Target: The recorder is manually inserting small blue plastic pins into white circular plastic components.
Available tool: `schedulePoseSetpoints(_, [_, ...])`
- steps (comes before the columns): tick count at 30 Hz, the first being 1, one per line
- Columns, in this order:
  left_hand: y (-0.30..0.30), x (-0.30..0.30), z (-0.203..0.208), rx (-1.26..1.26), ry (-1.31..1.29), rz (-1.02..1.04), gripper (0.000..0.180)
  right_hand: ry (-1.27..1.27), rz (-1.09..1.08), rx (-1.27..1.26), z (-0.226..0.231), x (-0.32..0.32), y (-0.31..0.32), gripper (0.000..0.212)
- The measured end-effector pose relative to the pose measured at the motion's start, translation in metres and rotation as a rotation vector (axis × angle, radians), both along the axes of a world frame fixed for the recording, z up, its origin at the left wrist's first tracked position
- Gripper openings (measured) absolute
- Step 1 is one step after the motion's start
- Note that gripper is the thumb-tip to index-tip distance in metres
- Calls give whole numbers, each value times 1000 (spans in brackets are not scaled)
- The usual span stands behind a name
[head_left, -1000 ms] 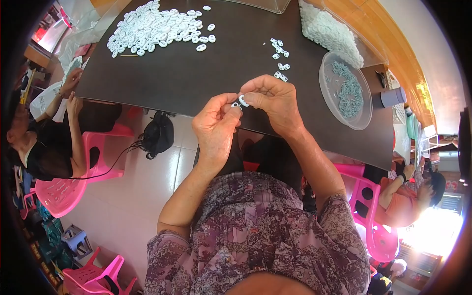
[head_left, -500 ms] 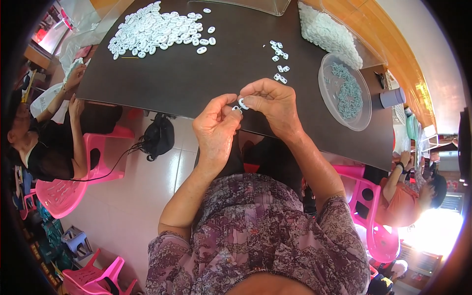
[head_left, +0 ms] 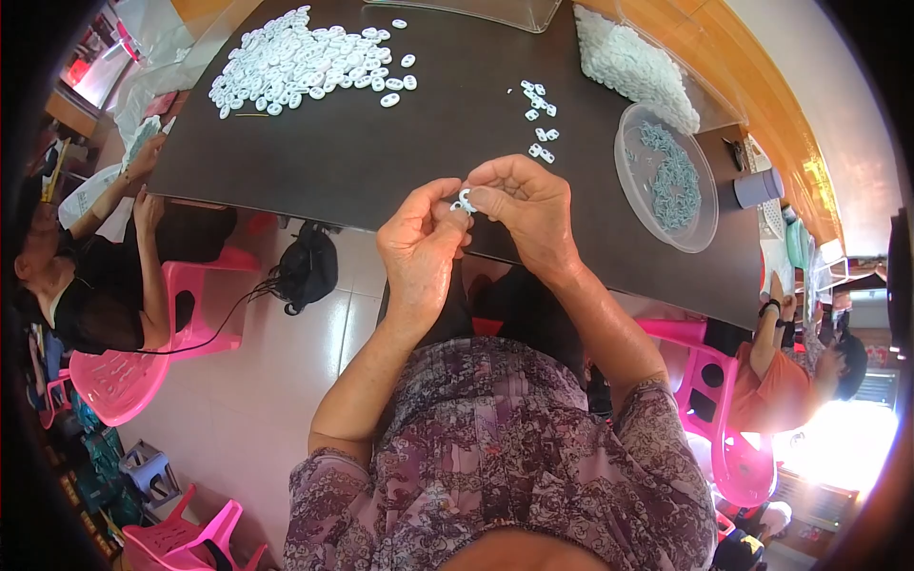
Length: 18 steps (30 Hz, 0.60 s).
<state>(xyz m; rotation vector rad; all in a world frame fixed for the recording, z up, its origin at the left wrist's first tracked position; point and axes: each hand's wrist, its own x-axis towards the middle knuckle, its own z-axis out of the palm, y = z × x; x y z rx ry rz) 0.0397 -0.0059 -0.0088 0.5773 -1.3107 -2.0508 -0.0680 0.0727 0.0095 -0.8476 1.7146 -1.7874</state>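
Just past the table's near edge, my left hand and my right hand meet, fingers closed in a pinch. Between their fingertips is a small white plastic piece with a rounded end, pressed against another white bit mostly hidden by my left thumb. Each hand seems to grip one of the two. On the dark table ahead, several small white pieces with holes lie in loose groups. At the far left spreads a large heap of white oval two-holed pieces.
A round clear tub with small grey-green parts stands right on the dark table. Behind it is a clear bin of white pieces, beside it a grey-purple cup. People sit at both sides; pink chairs stand around.
The two white pieces at my fingertips sit closer together and are turned slightly. Both hands have shifted only a little. The person at the right has moved an arm.
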Motion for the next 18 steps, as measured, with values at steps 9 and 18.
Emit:
schedulePoseSetpoints(9, [-1,-2,-3,0,1,-3,24,-96,51,12,-6,-6,4,11])
schedulePoseSetpoints(18, [1,-3,-5,33,32,12,23,-93,49,-44,-10,-2,8,13])
